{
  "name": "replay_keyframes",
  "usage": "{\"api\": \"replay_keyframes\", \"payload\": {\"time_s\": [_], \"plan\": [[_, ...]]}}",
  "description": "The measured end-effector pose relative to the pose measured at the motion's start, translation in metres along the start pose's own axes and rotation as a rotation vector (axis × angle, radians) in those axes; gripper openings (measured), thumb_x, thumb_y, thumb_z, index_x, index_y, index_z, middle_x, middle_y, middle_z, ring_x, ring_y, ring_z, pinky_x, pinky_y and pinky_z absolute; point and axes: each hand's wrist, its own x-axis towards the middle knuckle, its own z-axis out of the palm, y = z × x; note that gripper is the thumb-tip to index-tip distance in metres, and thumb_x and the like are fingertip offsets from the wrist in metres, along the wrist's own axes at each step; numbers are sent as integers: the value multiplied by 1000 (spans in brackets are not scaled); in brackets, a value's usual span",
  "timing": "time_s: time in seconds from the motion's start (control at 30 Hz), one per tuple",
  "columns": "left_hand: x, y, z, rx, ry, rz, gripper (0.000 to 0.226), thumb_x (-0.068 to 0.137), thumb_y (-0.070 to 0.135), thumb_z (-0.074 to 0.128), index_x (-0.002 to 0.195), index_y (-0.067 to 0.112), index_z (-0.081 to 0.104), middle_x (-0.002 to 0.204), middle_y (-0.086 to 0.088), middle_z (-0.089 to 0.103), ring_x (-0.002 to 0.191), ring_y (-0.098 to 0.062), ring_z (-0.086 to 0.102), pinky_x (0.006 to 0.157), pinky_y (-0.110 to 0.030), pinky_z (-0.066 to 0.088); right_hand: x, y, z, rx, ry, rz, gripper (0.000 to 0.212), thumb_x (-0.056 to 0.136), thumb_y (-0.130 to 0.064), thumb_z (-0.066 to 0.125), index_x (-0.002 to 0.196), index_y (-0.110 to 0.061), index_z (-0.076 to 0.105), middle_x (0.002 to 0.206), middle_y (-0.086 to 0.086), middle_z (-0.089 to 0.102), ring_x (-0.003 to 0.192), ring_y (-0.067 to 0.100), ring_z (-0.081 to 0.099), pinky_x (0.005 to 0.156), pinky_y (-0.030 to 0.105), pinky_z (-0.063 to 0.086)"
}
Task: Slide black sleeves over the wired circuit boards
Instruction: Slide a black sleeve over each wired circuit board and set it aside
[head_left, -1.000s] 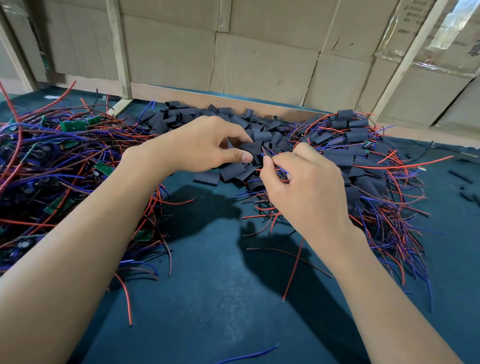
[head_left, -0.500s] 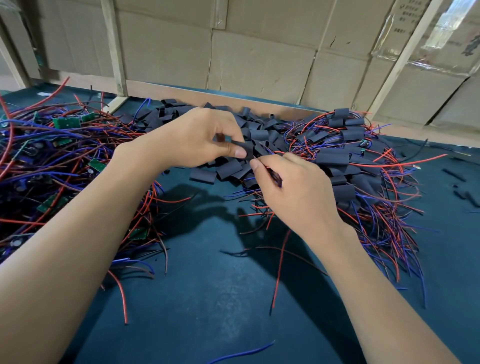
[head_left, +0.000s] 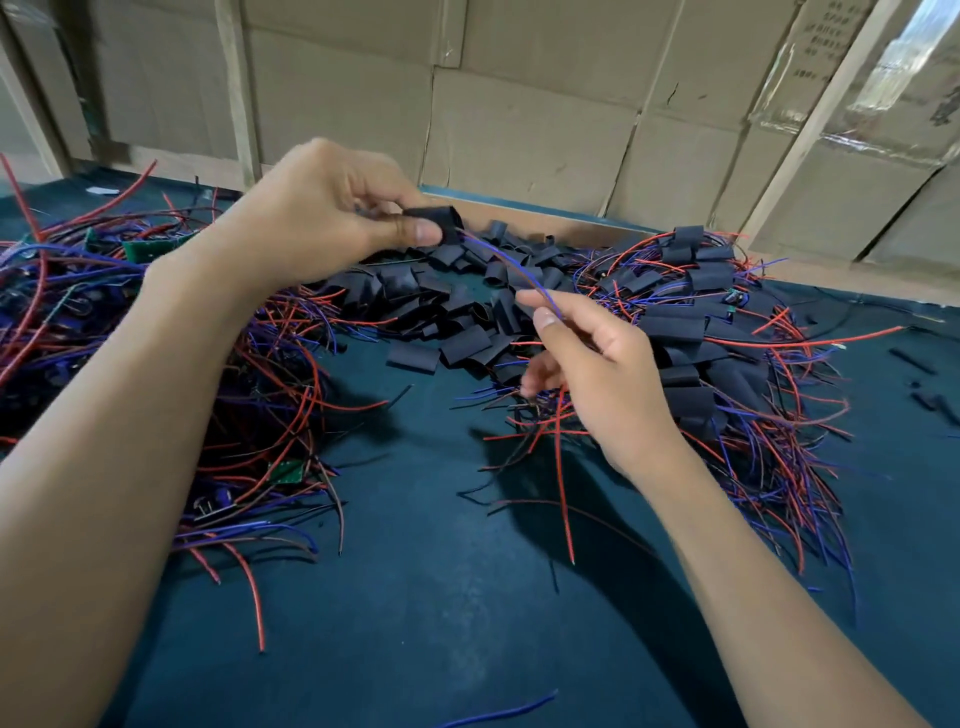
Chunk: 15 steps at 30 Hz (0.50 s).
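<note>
My left hand (head_left: 332, 218) is raised above the table (head_left: 426, 597), thumb and fingers pinching a black sleeve (head_left: 436, 222). A thin blue wire (head_left: 511, 265) runs out of the sleeve's right end and slopes down to my right hand (head_left: 597, 364), which nips it between thumb and forefinger while my other fingers curl loosely underneath. Whether a board sits inside the sleeve I cannot tell; my fingers cover that end.

Just below and between my hands lies a heap of loose black sleeves (head_left: 467, 317), spreading across the dark teal table. To the left sits a tangle of red and blue wires with green circuit boards (head_left: 148, 249) poking out, partly hidden by my left forearm. To the right, behind my right hand, is a second pile of sleeved pieces (head_left: 691, 291) with their wires trailing toward me. One red wire (head_left: 563, 493) hangs down under my right wrist. A wall of cardboard boxes (head_left: 519, 119) closes off the table's far edge.
</note>
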Motion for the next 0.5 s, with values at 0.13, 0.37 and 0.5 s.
{"api": "replay_keyframes", "payload": {"time_s": [0.13,0.37,0.5], "plan": [[-2,-1,1,19,-132,-28,24,83,34,78,106,29,78,105,4,73,100,-18,68,95,-34,51,2,-2,-4,67,-68,31,27,102,-29,57,124,-29,72,52,-18,38,42,3,33,42,10,28],[5,25,35,274,-362,96,28,84,44,77,111,42,75,105,13,70,106,-11,55,102,-44,40,-1,-6,3,-85,-116,31,17,95,-35,57,89,-29,71,55,-15,36,45,4,30,45,11,25],[6,27,38,180,-314,87,15,90,27,73,99,17,80,88,-3,74,86,-23,65,82,-42,49,2,-11,4,310,-66,272,23,78,-15,64,92,-30,72,65,-2,52,45,12,36,41,19,24]]}}
